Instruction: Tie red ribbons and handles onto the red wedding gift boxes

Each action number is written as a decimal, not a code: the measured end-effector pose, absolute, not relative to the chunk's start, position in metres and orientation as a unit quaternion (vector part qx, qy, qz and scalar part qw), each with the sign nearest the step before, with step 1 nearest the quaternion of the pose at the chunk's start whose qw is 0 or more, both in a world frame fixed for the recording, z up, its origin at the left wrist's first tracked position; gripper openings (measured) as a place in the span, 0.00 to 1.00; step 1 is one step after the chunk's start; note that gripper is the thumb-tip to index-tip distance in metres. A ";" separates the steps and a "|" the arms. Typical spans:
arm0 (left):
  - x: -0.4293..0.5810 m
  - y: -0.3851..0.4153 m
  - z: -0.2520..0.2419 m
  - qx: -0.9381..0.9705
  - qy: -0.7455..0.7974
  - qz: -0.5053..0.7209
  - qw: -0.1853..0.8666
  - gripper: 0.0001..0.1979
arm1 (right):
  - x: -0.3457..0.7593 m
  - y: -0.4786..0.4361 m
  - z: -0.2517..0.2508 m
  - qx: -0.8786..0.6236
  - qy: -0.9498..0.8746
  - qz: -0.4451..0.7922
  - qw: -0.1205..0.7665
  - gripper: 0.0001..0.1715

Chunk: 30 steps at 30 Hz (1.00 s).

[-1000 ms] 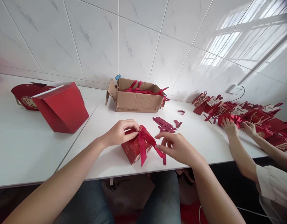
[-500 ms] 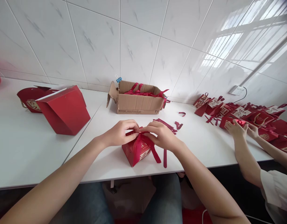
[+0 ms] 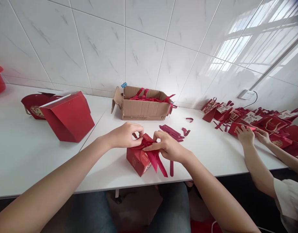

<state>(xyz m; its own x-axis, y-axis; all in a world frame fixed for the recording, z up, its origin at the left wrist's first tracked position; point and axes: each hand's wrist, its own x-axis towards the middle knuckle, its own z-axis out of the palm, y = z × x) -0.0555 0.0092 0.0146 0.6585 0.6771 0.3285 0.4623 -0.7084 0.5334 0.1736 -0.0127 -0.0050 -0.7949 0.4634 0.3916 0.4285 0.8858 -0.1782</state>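
A small red gift box (image 3: pixel 135 160) with pale printing stands on the white table in front of me. A dark red ribbon (image 3: pixel 157 160) is looped over its top, and two tails hang down the side towards me. At the box's top left, my left hand (image 3: pixel 126 135) pinches the ribbon between thumb and forefinger. My right hand (image 3: pixel 170 146) is closed on the ribbon at the right, with its forefinger reaching across the knot area. The fingers partly hide the knot.
Behind the box stands a cardboard carton (image 3: pixel 144 110) of red ribbons. Flat dark red strips (image 3: pixel 172 133) lie to the right. Larger red boxes (image 3: pixel 69 118) stand at the left. At the far right, a co-worker's hands (image 3: pixel 246 134) handle a red box among several others.
The ribbon tails have swung to the right, uncovering the box's near corner. My right forefinger now stretches over the top. The co-worker's hands have turned a red box.
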 end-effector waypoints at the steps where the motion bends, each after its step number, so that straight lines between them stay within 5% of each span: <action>1: -0.055 0.009 0.014 0.882 0.326 0.267 0.210 0.03 | 0.173 -0.013 -0.005 -0.236 -0.946 0.042 0.219 0.26; 16: -0.063 0.011 0.008 0.852 0.344 0.234 0.317 0.11 | 0.172 -0.019 0.000 -0.331 -0.846 0.265 0.324 0.12; 26: -0.059 0.009 0.010 0.889 0.336 0.208 0.230 0.10 | 0.173 -0.016 0.006 -0.303 -0.780 0.457 0.302 0.15; 30: -0.059 0.008 0.012 0.904 0.327 0.200 0.192 0.09 | 0.172 -0.015 0.008 -0.346 -0.795 0.409 0.284 0.14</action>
<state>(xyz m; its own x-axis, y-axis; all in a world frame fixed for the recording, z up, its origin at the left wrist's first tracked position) -0.0590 0.0077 0.0124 0.7064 0.6674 0.2359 0.5143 -0.7128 0.4769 0.1723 -0.0147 0.0082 -0.6000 0.7820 0.1686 0.3170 0.4259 -0.8474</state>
